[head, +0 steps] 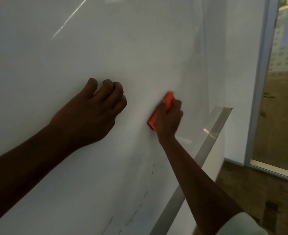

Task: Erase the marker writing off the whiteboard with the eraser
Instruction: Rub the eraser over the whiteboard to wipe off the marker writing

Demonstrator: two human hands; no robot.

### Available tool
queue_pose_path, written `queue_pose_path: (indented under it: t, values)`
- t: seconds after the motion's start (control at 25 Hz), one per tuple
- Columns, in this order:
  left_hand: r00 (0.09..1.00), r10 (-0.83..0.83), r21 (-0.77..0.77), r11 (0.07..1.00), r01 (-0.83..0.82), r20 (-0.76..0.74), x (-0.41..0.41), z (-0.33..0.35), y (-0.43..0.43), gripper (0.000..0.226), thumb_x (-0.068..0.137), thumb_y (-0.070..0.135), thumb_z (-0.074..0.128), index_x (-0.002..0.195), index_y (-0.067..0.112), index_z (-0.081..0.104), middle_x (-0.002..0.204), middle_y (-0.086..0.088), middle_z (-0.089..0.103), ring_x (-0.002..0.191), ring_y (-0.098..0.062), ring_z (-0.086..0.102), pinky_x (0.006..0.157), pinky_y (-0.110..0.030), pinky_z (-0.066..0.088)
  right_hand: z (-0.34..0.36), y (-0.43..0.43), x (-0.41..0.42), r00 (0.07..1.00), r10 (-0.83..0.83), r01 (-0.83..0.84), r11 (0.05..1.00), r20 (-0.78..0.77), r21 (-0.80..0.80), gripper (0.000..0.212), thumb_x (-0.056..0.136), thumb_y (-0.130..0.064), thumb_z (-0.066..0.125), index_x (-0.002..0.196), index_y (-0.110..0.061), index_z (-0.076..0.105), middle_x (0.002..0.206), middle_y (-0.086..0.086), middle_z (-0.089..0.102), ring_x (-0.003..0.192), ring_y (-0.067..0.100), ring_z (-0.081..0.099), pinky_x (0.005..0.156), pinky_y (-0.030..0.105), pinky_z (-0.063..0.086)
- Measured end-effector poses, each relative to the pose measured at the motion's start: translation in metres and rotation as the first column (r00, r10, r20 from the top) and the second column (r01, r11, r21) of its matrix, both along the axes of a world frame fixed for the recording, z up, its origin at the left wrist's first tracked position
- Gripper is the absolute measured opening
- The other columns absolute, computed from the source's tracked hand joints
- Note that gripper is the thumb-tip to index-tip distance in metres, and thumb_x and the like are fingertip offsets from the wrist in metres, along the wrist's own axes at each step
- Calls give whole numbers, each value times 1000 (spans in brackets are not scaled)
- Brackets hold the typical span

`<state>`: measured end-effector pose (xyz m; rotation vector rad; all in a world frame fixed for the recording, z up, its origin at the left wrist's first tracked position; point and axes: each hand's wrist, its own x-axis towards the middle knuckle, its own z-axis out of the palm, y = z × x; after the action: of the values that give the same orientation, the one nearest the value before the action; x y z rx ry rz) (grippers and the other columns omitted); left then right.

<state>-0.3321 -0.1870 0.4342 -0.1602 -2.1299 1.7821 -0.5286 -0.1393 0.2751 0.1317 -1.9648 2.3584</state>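
The orange block eraser (pixel 168 101), steeply tilted, was gripped by the right hand (pixel 169 118) against the glossy white whiteboard (pixel 72 56). Faint dark marker dashes (pixel 146 193) were seen below it; the left hand (pixel 92 112) was curled, empty

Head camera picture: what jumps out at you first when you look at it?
The bright orange eraser, just right of the middle, stands out most; the right hand holds it flat against the whiteboard. To its left, the left hand rests on the board with its fingers curled. Lower down, near the metal tray, a few faint dark marker dashes show.
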Motion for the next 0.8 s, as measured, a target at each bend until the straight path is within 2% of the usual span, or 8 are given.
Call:
queue_pose_path:
  t: [0.08, 0.16, 0.28, 0.36, 0.48, 0.64, 0.72, 0.8]
  values:
    - [1000, -2, 19, 1000, 2, 6, 0, -1, -1, 39, 101, 22, 35, 127, -2, 51, 132, -27, 51, 116, -42, 50, 91, -53, 37, 33, -8, 1, 957, -68, 73, 997, -283, 8, 37, 96, -46, 55, 126, -24, 52, 102, 6, 53, 73, 7, 50, 62, 17, 42]
    - [1000, -10, 35, 999, 10, -10, 0, -3, -4, 40, 101, 21, 33, 127, -3, 52, 131, -28, 51, 115, -43, 50, 90, -54, 36, 18, -6, -15, 920, -103, 118, 993, -379, 15, 38, 96, -43, 57, 127, -20, 55, 100, 3, 53, 72, 4, 45, 64, 11, 38]
    - [1000, -17, 24, 1000, 17, -11, -2, -4, -6, 41, 101, 21, 32, 127, -5, 51, 130, -29, 50, 115, -43, 50, 90, -54, 36, -70, 9, -48, 996, -86, 86, 992, -2, 92, 32, 99, -32, 58, 122, -10, 58, 108, 17, 63, 101, 29, 60, 81, 30, 43]
    - [1000, -11, 16, 1000, 11, -8, -3, -5, -6, 40, 102, 20, 30, 127, -5, 50, 130, -30, 50, 115, -44, 50, 89, -55, 36, -125, 20, -50, 948, -2, -53, 985, 317, 164, 33, 102, -35, 52, 121, -8, 54, 113, 25, 62, 106, 41, 61, 85, 39, 47]
    - [1000, 12, 5, 1000, -12, -19, -3, -4, -3, 38, 103, 20, 30, 126, -4, 50, 129, -30, 50, 114, -43, 50, 89, -54, 36, -119, 22, -51, 892, 42, -130, 978, 451, 165, 38, 103, -38, 47, 126, -8, 50, 122, 27, 58, 109, 42, 60, 88, 41, 47]
    - [1000, 22, 21, 1000, -22, -10, -2, -1, 0, 37, 104, 19, 31, 128, -4, 49, 132, -31, 49, 116, -44, 50, 91, -54, 36, -14, 1, -6, 995, -64, 69, 996, -73, 64, 37, 99, -38, 54, 124, -11, 55, 110, 16, 60, 98, 23, 58, 74, 22, 35]
    - [1000, 28, 51, 998, -28, -6, 0, -1, 2, 38, 105, 20, 31, 130, -4, 48, 135, -32, 47, 119, -45, 49, 93, -56, 36, 6, -4, 46, 919, -86, 95, 995, -384, 3, 40, 98, -43, 52, 126, -15, 54, 103, 7, 56, 81, 5, 48, 66, 13, 37]
    - [999, 22, 43, 999, -21, -26, 1, -2, 1, 40, 106, 21, 31, 131, -5, 47, 137, -32, 47, 120, -46, 48, 94, -57, 36, -22, -1, 76, 868, -50, 62, 998, -494, 9, 39, 100, -42, 50, 127, -14, 55, 103, 5, 54, 82, 2, 46, 67, 11, 42]
